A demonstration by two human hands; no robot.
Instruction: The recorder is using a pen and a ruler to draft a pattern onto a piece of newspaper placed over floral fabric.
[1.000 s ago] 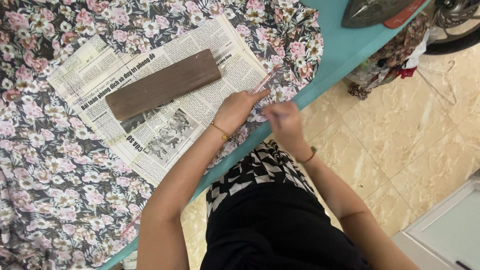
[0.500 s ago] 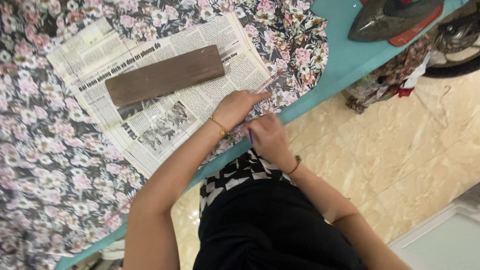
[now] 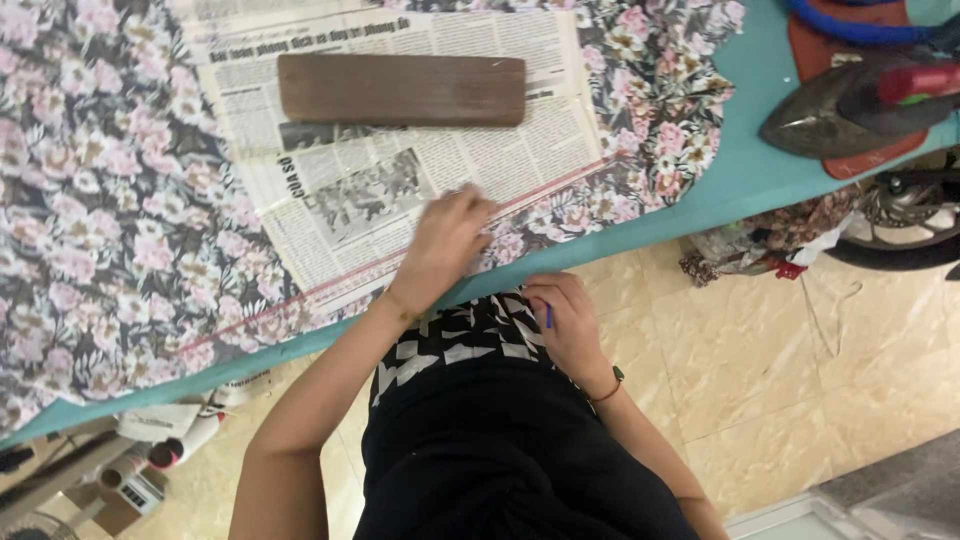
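My left hand [image 3: 445,243] lies flat, palm down, on the near edge of a newspaper sheet [image 3: 400,185] spread over floral fabric [image 3: 110,230]. A brown wooden block [image 3: 402,89] weighs the newspaper down farther back. My right hand [image 3: 565,325] is off the table, held against my patterned top below the table edge, fingers curled around a small blue pen-like object [image 3: 549,317], of which only a sliver shows.
The teal table [image 3: 745,170] runs diagonally. An iron [image 3: 850,105] rests on a red pad at the far right. A wheel [image 3: 895,230] and a heap of cloth scraps [image 3: 760,250] lie on the tiled floor. Bottles and tubes [image 3: 170,445] sit under the table's left.
My right hand has drawn back from the newspaper's edge to my lap below the table. My left hand stays on the paper. The view has tilted so the table looks more level.
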